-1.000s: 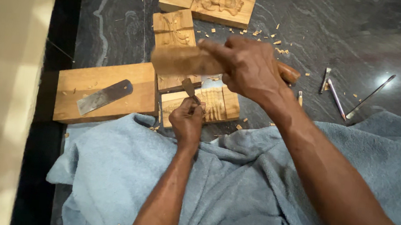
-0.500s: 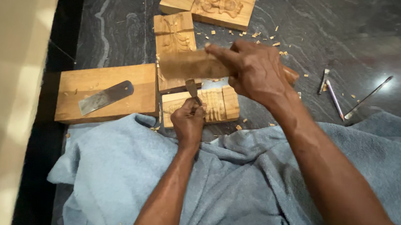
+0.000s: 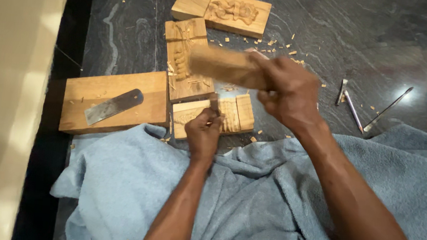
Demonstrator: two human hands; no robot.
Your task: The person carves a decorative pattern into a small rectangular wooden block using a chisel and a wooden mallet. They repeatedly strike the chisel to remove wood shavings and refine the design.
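Left hand (image 3: 203, 131) clenched on chisel (image 3: 214, 102), upright on carved block (image 3: 214, 114). Right hand (image 3: 287, 92) grasping wooden mallet (image 3: 226, 66), long axis level, directly above chisel head.

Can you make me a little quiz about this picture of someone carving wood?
1. True or false: the right hand holds a wooden mallet.
2. What does the left hand grip? A) a chisel B) a paintbrush C) a spoon
3. Fill in: the flat metal blade lies on a plain wooden ____.

Key: 1 true; 2 A; 3 block
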